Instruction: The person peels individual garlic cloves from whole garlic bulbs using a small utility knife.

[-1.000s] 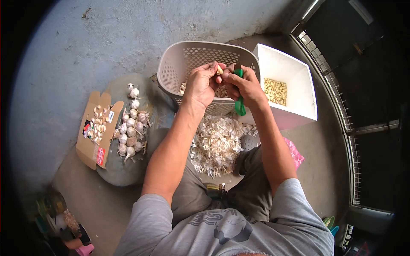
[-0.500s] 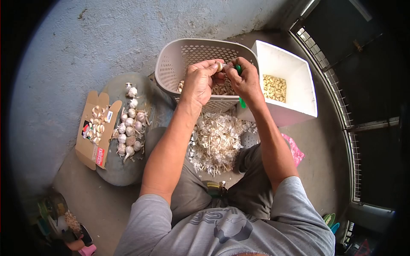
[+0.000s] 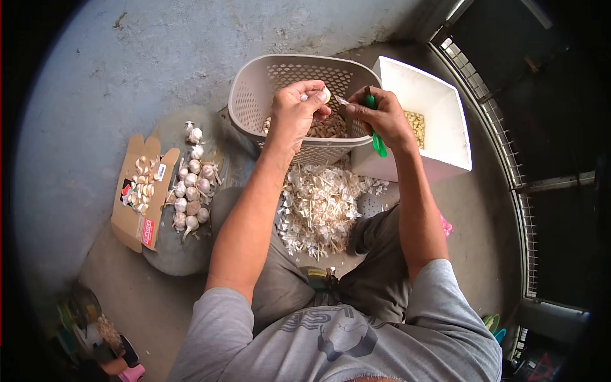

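Note:
My left hand pinches a pale garlic clove between thumb and fingers, above the grey-brown perforated basket. Just to its right, my right hand is closed around a small green-handled knife; its blade is mostly hidden. A whitish scrap of garlic skin sticks out from my right fingertips, apart from the clove. Unpeeled cloves lie in the basket below the hands. A heap of garlic skins covers the floor between my legs.
To the right of the basket, a white foam box holds peeled cloves. On the left, garlic bulbs rest on a rounded grey surface, beside an opened cardboard box with cloves. A blue wall stands behind.
My hands have drawn apart; the right has moved right and away from the clove, with a skin scrap at its fingertips. More of the green handle shows below the hand.

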Demonstrator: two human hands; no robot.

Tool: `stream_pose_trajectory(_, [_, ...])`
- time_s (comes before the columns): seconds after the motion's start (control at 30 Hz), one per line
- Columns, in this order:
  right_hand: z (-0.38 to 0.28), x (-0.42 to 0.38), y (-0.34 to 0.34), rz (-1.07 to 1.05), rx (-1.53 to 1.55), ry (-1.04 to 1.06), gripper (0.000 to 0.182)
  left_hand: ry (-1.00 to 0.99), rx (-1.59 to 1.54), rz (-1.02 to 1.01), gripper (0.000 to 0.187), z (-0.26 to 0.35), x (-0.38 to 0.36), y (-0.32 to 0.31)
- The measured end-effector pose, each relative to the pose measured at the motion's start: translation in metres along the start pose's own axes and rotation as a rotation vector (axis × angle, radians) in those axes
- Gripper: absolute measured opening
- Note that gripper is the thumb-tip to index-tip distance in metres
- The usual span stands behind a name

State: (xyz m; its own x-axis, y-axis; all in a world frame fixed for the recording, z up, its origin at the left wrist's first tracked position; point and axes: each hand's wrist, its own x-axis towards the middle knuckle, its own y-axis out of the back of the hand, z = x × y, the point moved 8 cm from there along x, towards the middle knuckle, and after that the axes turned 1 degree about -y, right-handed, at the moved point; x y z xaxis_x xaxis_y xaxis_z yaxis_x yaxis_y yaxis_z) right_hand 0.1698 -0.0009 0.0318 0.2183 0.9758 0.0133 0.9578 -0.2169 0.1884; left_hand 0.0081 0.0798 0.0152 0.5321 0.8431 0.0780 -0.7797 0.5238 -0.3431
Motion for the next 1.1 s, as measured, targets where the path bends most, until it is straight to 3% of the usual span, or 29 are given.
stream_pose_trajectory(0.27, [0.001, -0.004, -0.012, -0.045, 0.050, -0.049, 0.016, -0.018, 0.195, 0.048, 0.024, -0.005, 0.008, 0.000])
stream_pose_trajectory(0.5, [-0.004, -0.018, -0.030, -0.414, -0.007, -0.156, 0.019, -0.052, 0.279, 0.057, 0.018, 0.008, 0.008, 0.002])
stream_pose_trajectory(0.6, [-0.018, -0.026, -0.049, -0.534, -0.101, -0.110, 0.024, -0.118, 0.369, 0.065, 0.022, 0.011, 0.012, 0.007])
stream_pose_trajectory(0.67, [-0.013, -0.022, -0.046, -0.443, -0.119, -0.100, 0.036, -0.205, 0.553, 0.073, 0.026, 0.013, 0.016, 0.013])
stream_pose_trajectory(0.7, [-0.010, -0.019, -0.041, -0.367, -0.116, -0.135, 0.036, -0.132, 0.588, 0.036, 0.027, 0.016, 0.017, 0.011])
stream_pose_trajectory(0.87, [0.002, -0.005, -0.021, -0.070, 0.104, -0.079, 0.031, -0.182, 0.446, -0.056, 0.028, 0.006, 0.019, 0.005])
stream_pose_trajectory(0.93, [0.019, 0.007, -0.013, 0.019, 0.410, -0.059, 0.040, -0.453, 0.721, -0.011, 0.031, 0.026, 0.006, -0.003])
stream_pose_trajectory(1.0, [0.016, 0.011, -0.014, -0.028, 0.508, 0.012, 0.048, -0.827, 0.836, 0.116, 0.032, 0.046, -0.017, -0.013])
stream_pose_trajectory(1.07, [0.019, 0.015, -0.013, -0.050, 0.526, 0.051, 0.047, -0.662, 0.821, 0.089, 0.029, 0.052, -0.016, -0.009])
stream_pose_trajectory(1.1, [0.021, 0.015, -0.014, -0.062, 0.472, 0.039, 0.044, -0.708, 0.836, 0.124, 0.030, 0.059, -0.018, 0.001])
